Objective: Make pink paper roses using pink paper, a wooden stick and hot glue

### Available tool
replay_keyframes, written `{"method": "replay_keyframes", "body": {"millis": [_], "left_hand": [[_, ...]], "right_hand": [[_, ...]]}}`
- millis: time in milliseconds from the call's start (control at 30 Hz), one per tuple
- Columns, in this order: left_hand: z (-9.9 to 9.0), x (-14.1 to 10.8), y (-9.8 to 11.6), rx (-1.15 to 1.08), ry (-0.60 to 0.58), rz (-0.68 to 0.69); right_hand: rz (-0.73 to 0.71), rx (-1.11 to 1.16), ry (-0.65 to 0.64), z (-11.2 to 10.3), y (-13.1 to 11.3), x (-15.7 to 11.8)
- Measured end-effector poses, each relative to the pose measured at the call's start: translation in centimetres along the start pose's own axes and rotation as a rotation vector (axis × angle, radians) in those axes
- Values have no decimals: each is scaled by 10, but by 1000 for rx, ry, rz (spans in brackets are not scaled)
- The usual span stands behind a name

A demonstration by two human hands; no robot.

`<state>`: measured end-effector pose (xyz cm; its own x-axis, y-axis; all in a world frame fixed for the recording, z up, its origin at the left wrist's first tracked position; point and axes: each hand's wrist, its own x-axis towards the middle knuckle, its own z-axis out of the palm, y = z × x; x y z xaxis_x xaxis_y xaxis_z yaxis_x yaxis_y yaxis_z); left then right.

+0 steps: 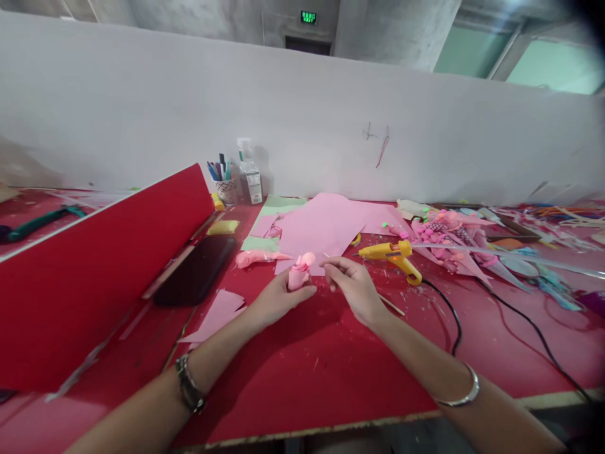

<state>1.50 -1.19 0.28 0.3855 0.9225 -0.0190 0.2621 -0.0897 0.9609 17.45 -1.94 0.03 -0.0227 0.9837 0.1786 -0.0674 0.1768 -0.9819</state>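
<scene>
I see the left hand (pixel 278 296) closed around a pink rolled piece (pixel 298 277), held upright, a paler pink ball (pixel 309 259) at its top. Right hand (pixel 352 287) at 3 o'clock of that piece, just beside it, not touching: fingers bent as in a pinch. A thin stick (pixel 392 306) shows past the wrist side and a pale tip shows at the fingertips; I can't tell if the fingers grip it.

Clock centred on the rolled piece, 12 away from me.

Near: pink wrapped lump (pixel 258 257) at 10, large pink sheets (pixel 326 221) at 1, partly over green paper (pixel 283 203) at 11. Pink cut scraps (pixel 220 315) at 8.

Further out: yellow glue gun (pixel 394 253) between 2 and 3, nozzle toward the hands, black cord trailing to 4. Beyond it I read a pink bundle with small balls (pixel 444 236). Black phone-like slab (pixel 196 271) at 9, red board (pixel 142 252) slanting behind it. Yellow packet (pixel 223 227) at 10. Pen cup (pixel 227 190) and clear bottle (pixel 253 180) around 11, by the white partition (pixel 302 126). All on the red desk (pixel 302 384).
</scene>
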Motion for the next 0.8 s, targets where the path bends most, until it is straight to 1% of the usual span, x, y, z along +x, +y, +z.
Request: {"method": "replay_keyframes", "body": {"millis": [133, 200, 267, 333, 433, 500, 567, 633, 733, 800], "left_hand": [[0, 3, -7, -16, 178, 90], [0, 5, -9, -31, 226, 126], [0, 6, -9, -27, 227, 159], [-1, 6, -8, -6, 209, 164], [-1, 6, -6, 39, 190, 149], [-1, 6, -4, 47, 177, 171], [0, 6, -1, 32, 164, 190], [0, 5, 1, 9, 161, 180], [1, 4, 3, -20, 167, 142], [1, 4, 3, -37, 168, 137]], "right_hand": [[1, 41, -9, 0, 6, 3], [14, 43, -19, 0, 7, 3], [16, -30, -36, 0, 7, 2], [-20, -183, -66, -1, 6, 2], [-143, -421, -138, -2, 5, 3], [-219, -514, -184, -3, 7, 3], [-263, -573, -213, -2, 8, 3], [-277, -613, -228, -2, 9, 3], [-274, -619, -266, -1, 10, 2], [-275, -602, -268, -1, 10, 2]]}}
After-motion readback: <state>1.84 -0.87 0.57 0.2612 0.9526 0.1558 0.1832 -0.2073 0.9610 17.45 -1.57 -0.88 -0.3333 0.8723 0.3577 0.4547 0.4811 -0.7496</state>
